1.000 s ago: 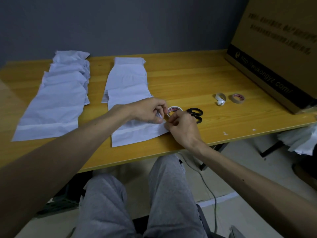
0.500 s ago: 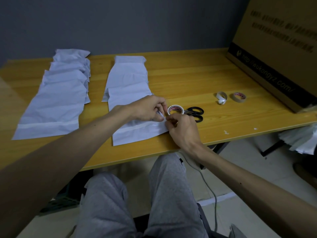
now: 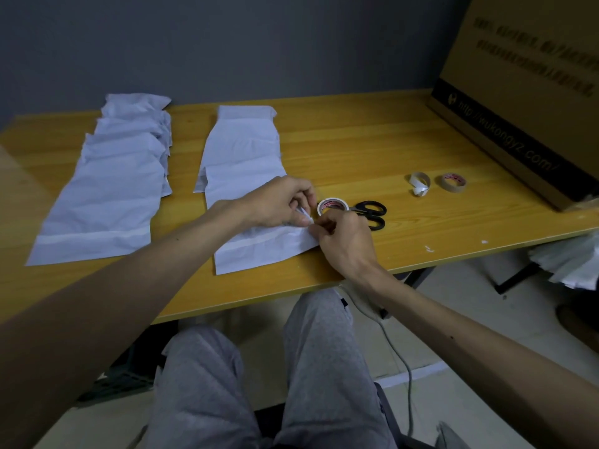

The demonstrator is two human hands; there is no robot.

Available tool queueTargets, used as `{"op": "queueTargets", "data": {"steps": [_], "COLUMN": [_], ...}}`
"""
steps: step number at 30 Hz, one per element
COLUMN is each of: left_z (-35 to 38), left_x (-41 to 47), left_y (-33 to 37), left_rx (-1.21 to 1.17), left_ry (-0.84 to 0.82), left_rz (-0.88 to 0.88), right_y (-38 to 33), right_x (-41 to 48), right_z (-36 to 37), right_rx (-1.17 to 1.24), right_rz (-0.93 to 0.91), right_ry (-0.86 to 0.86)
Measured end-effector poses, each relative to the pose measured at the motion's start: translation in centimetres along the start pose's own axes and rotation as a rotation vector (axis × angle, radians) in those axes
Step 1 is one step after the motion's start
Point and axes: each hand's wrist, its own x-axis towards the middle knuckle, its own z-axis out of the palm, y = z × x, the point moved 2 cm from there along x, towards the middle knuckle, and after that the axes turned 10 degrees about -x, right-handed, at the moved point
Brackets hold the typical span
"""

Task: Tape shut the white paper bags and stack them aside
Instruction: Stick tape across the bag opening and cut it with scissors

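Observation:
A white paper bag lies at the near end of the middle row of bags on the yellow wooden table. My left hand pinches a small white strip of tape at the bag's right edge. My right hand pinches the same strip and the bag's corner from the right. A roll of white tape lies flat just beyond my fingers. A second overlapping row of white bags lies on the left of the table.
Black-handled scissors lie right of the tape roll. A spent tape core and a brown tape roll sit further right. A large cardboard box stands at the back right. More white bags hang beyond the table's right edge.
Both hands have stayed at the bag's right edge, shifting slightly as they work the tape strip. The tape roll and scissors have not moved.

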Motion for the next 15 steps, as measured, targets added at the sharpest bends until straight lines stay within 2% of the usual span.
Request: {"op": "queueTargets", "data": {"steps": [15], "left_z": [0.00], "left_x": [-0.39], "left_y": [0.77], "left_rx": [0.205], "left_ry": [-0.051], "left_rz": [0.055], "right_y": [-0.09], "right_x": [-0.33], "right_z": [-0.30], "right_rx": [0.049], "right_rz": [-0.026], "right_ry": [-0.010]}}
